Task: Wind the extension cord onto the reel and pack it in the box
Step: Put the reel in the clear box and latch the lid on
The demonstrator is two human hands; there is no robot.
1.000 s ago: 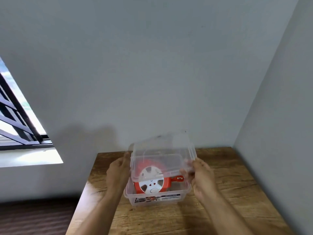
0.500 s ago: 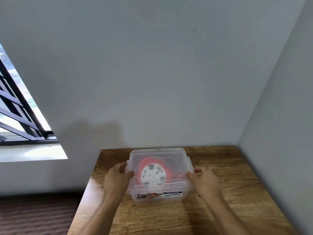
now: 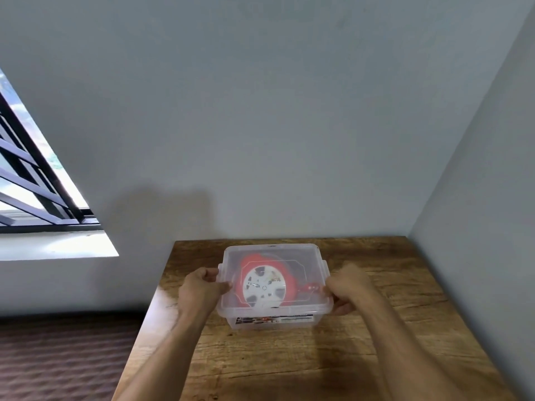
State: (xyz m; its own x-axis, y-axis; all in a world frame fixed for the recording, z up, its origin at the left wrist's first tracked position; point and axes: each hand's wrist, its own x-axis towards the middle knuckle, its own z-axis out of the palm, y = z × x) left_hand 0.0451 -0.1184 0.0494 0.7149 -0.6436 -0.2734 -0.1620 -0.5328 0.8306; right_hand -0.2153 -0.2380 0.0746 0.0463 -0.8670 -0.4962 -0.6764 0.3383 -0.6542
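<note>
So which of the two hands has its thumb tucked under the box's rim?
The right hand: its thumb shows below the rim of the box. The left hand only pinches the lid's side edge.

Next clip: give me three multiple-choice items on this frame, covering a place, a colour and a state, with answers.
1. Where does the box stand?
A. floor
B. table
C. windowsill

2. What colour is the reel?
A. red and white
B. blue
C. black

3. How is the lid?
A. leaning on the wall
B. on the box
C. lying beside the box

Answers:
1 B, the box rests on the wooden top.
2 A, a red rim and a white hub show through the plastic.
3 B, it covers the box, with the left hand and right hand at its side clips.
</note>
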